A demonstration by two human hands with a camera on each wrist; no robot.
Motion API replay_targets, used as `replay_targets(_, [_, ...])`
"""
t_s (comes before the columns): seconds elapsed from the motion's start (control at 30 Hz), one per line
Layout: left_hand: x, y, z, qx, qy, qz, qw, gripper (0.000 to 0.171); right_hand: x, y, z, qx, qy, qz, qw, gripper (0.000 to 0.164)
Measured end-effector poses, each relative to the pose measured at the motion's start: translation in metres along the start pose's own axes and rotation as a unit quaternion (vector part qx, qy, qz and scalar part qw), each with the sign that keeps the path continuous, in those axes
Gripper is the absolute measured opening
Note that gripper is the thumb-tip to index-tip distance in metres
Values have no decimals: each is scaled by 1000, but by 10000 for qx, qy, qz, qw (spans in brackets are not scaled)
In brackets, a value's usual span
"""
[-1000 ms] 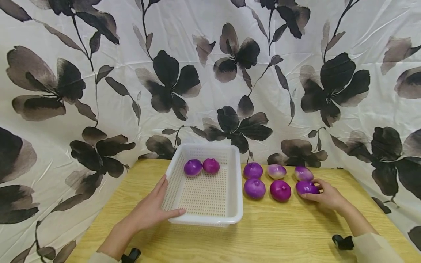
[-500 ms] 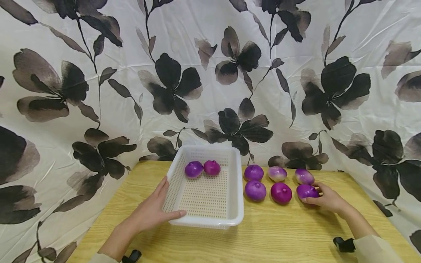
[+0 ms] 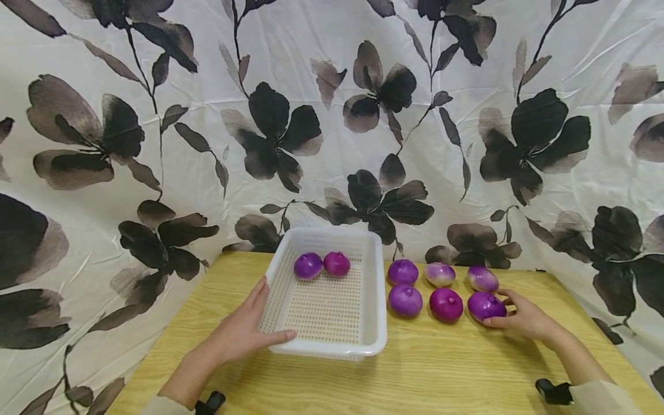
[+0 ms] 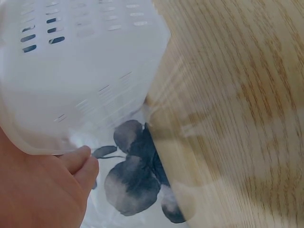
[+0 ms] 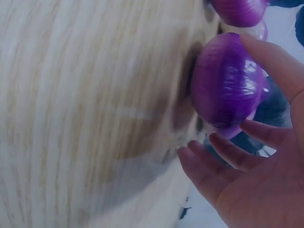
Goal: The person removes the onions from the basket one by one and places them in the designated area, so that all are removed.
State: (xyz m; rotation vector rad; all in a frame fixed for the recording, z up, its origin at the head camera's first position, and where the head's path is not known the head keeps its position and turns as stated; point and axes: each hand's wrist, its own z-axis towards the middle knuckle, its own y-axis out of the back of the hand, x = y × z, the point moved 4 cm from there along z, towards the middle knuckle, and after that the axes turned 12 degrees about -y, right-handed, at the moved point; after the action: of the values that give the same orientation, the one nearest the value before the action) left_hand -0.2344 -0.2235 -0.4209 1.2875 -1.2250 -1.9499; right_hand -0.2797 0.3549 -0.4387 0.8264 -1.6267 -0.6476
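Observation:
My left hand [image 3: 236, 334] rests against the near left corner of a white plastic basket [image 3: 380, 323], its thumb across the front rim and fingers straight along the left side. In the left wrist view, the fingertips [image 4: 86, 166] lie right at the basket's edge. Inside sit two purple onions, one violet [image 3: 308, 266] and one magenta [image 3: 337, 264]. My right hand [image 3: 529, 320] is at the right end of a shiny purple onion [image 3: 485, 306] on the table. The right wrist view shows the thumb touching this onion, the forefinger at its edge and the other fingers spread loosely.
Beside the basket, more onions stand in two rows: a violet one [image 3: 403, 271] and two pale-bottomed ones [image 3: 440, 274] behind, a lilac one [image 3: 406, 301] and a magenta one [image 3: 446, 305] in front. A floral cloth [image 3: 332, 132] hangs behind the wooden table [image 3: 415, 369].
My right hand has drawn back slightly to the right along the onion, uncovering more of it. The onion has turned a little. The left hand and basket keep their places.

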Motion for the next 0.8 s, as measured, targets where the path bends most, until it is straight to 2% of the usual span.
replay_targets(0.17, [0, 0, 2, -96, -131, 3, 9999, 130, 10, 8, -5, -88, 173, -114, 9997, 89])
replay_targets(0.3, [1, -1, 0, -93, -95, -45, 9999, 130, 28, 9, -10, -252, 560, -170, 9980, 83])
replay_targets(0.53, [2, -3, -2, -82, 4, -85, 9999, 131, 79, 6, -18, -429, 1168, -319, 9917, 77])
replay_targets(0.8, [1, -2, -1, -78, -56, -41, 9999, 132, 133, -12, -19, -530, 1769, -281, 9824, 75])
